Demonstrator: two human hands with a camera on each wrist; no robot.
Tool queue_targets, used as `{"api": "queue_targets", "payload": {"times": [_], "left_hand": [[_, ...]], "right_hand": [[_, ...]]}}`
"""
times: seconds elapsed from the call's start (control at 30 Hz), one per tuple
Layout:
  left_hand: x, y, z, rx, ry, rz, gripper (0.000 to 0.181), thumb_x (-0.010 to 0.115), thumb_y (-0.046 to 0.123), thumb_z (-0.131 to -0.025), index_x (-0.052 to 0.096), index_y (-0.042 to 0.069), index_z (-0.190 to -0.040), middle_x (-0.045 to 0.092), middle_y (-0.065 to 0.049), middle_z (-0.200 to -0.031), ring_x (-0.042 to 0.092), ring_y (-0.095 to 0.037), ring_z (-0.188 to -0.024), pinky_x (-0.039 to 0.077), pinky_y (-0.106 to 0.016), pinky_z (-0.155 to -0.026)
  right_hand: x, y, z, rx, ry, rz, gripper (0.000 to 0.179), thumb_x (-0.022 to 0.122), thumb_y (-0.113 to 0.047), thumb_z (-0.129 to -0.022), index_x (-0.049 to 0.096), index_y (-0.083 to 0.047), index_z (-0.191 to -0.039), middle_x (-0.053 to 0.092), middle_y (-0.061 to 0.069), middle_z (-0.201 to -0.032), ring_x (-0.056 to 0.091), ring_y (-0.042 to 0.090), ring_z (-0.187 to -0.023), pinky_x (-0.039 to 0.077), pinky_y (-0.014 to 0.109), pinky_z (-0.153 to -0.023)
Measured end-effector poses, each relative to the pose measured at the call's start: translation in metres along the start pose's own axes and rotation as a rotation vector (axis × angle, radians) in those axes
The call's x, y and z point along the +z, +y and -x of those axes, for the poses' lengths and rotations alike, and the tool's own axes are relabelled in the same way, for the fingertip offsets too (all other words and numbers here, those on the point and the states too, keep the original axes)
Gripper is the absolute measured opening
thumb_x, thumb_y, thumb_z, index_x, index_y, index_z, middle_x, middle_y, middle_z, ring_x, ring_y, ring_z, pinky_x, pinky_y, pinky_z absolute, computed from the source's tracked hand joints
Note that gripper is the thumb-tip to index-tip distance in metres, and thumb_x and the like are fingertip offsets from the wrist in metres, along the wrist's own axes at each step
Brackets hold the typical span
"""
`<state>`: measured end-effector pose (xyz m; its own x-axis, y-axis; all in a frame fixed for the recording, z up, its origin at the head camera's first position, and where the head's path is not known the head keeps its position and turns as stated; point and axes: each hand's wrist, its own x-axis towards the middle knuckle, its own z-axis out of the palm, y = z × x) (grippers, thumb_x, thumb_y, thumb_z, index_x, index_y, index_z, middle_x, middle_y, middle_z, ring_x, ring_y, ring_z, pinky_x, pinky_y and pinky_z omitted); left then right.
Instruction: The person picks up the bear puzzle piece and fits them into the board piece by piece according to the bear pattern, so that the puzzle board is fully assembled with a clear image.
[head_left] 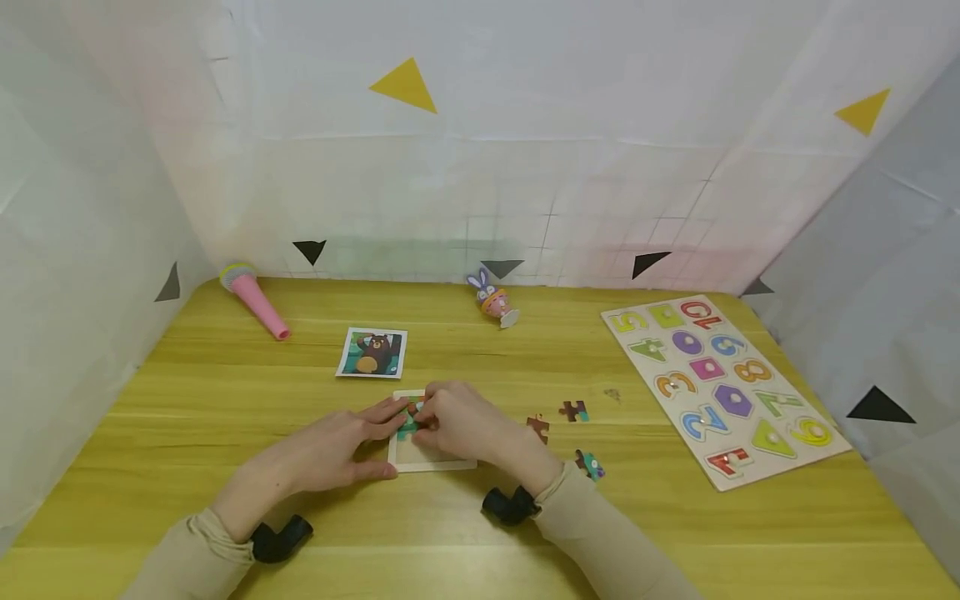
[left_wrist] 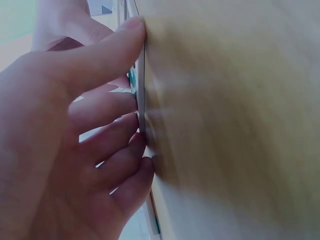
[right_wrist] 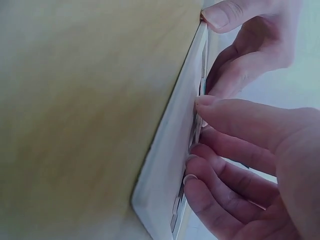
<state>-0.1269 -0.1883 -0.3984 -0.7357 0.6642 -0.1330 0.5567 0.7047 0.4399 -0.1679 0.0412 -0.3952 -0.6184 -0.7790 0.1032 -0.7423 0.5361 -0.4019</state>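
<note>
A small puzzle tray point(head_left: 438, 466) with a pale wooden border lies at the front middle of the table, with teal and brown pieces in its upper left part. My left hand point(head_left: 333, 450) rests along the tray's left side, thumb at the near corner, fingers reaching over the border. Over the tray, the bent fingers and thumb of my right hand point(head_left: 465, 425) pinch a puzzle piece, mostly hidden under them. In the right wrist view the tray's edge point(right_wrist: 155, 180) runs beside the right fingertips. To the right lie loose puzzle pieces point(head_left: 574, 411), including a teal one point(head_left: 590, 465).
Behind the tray lies a bear picture card point(head_left: 372, 353). A pink toy microphone point(head_left: 258, 304) is at the back left, a rabbit figure point(head_left: 493, 300) at the back middle. A number-and-shape board point(head_left: 720, 392) covers the right side. White sheets point(head_left: 600, 192) enclose the table.
</note>
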Motion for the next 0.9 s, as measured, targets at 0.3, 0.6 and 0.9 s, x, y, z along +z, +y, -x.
{"api": "queue_targets", "payload": {"times": [0.3, 0.6, 0.9], "left_hand": [[-0.0001, 0.0043, 0.0, -0.003, -0.006, 0.001, 0.071, 0.062, 0.044, -0.098, 0.037, 0.007, -0.154, 0.023, -0.01, -0.164, 0.041, -0.034, -0.141, 0.04, -0.051, -0.111], [0.0012, 0.0055, 0.0011, -0.015, 0.002, 0.016, 0.071, 0.063, 0.043, -0.097, 0.04, 0.005, -0.152, 0.025, -0.011, -0.164, 0.035, -0.034, -0.145, 0.039, -0.052, -0.111], [0.0, 0.0077, 0.0002, -0.02, -0.016, 0.019, 0.069, 0.063, 0.039, -0.098, 0.04, 0.003, -0.152, 0.022, -0.01, -0.165, 0.029, -0.033, -0.148, 0.038, -0.052, -0.113]], "right_hand": [[-0.0018, -0.0011, -0.0012, -0.061, -0.032, 0.048, 0.013, 0.074, -0.02, -0.092, 0.08, -0.009, -0.092, 0.053, -0.002, -0.078, 0.043, 0.005, -0.064, 0.035, 0.014, -0.058], [0.0017, -0.0003, 0.0011, -0.066, -0.006, 0.083, 0.015, 0.074, -0.022, -0.092, 0.077, -0.011, -0.083, 0.048, -0.003, -0.077, 0.042, 0.005, -0.062, 0.033, 0.014, -0.057], [0.0, -0.0048, -0.0019, -0.022, -0.057, 0.098, 0.027, 0.072, -0.02, -0.093, 0.072, -0.014, -0.067, 0.045, -0.004, -0.078, 0.04, 0.008, -0.065, 0.032, 0.016, -0.058]]}}
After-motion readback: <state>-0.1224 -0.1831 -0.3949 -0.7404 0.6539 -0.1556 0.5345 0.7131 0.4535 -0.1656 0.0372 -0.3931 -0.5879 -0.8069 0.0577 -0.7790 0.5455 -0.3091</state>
